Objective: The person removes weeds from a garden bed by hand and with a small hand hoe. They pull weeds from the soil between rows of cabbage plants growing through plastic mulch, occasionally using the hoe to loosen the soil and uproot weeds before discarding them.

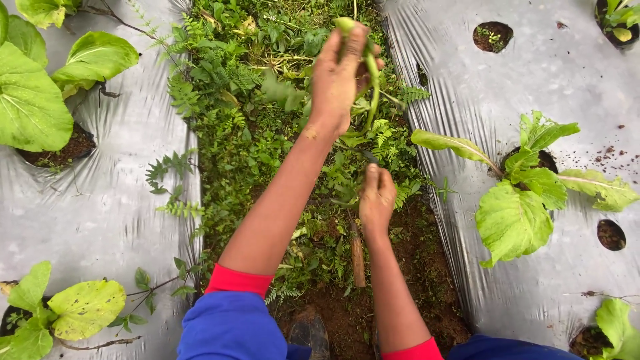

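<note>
Weeding step under way in the furrow between silver mulch sheets [120, 187]: left hand [337, 77] fisted around a pulled green weed stalk [371, 80] lifted far-centre, right hand [377, 197] closed on a wooden-handled tool [358, 257] at the soil; clearing the stalk likely needs a firm tug.

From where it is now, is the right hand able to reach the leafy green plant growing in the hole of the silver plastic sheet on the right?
Probably yes. The right hand is low over the weedy furrow, and the leafy green plant stands beside it with only bare silver plastic sheet between. However, its fingers already seem closed on a wooden-handled tool.
</note>
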